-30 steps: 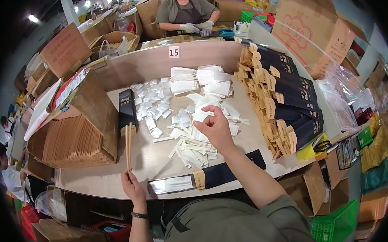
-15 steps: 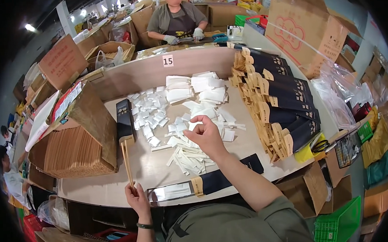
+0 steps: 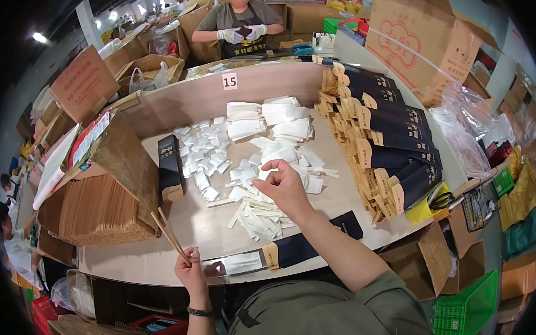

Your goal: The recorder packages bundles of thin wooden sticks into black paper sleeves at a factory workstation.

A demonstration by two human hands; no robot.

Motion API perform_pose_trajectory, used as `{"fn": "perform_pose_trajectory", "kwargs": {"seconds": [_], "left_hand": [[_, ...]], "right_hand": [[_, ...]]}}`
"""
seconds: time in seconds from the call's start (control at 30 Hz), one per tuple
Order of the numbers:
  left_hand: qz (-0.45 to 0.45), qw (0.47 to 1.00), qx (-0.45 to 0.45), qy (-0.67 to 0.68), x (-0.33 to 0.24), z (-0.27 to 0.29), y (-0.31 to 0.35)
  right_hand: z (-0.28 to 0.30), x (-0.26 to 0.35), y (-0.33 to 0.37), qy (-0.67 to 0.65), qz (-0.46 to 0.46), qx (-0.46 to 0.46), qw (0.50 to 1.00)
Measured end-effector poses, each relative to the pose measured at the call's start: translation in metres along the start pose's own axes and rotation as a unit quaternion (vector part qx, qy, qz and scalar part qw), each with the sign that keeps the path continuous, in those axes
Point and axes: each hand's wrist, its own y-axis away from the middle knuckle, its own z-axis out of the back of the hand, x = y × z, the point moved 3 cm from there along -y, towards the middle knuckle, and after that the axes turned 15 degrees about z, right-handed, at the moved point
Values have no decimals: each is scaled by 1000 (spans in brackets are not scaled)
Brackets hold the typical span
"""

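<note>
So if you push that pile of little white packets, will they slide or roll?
The white packets look flat and thin, so they would probably slide and scatter, not roll. They seem light. The right hand pinches one easily, so likely a bit floppy.

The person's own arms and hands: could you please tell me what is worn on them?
Both hands are bare, the left hand and the right hand. A dark green bracelet circles the left wrist. The forearms are uncovered; an olive-green short sleeve covers the right upper arm.
</note>
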Motion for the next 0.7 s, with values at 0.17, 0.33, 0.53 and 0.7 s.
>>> {"fn": "perform_pose_trajectory", "kwargs": {"seconds": [0.17,0.33,0.53,0.7], "left_hand": [[12,1000,18,-5,5,0,-1],[33,999,15,14,7,1,1],[57,998,31,23,6,4,3],[39,998,34,23,9,5,4]], "right_hand": [[2,-1,0,0,-13,3,1000],[3,-2,4,-4,-17,-2,1000],[4,-3,5,-6,-19,-5,1000],[3,-4,7,-7,-19,-5,1000]]}}
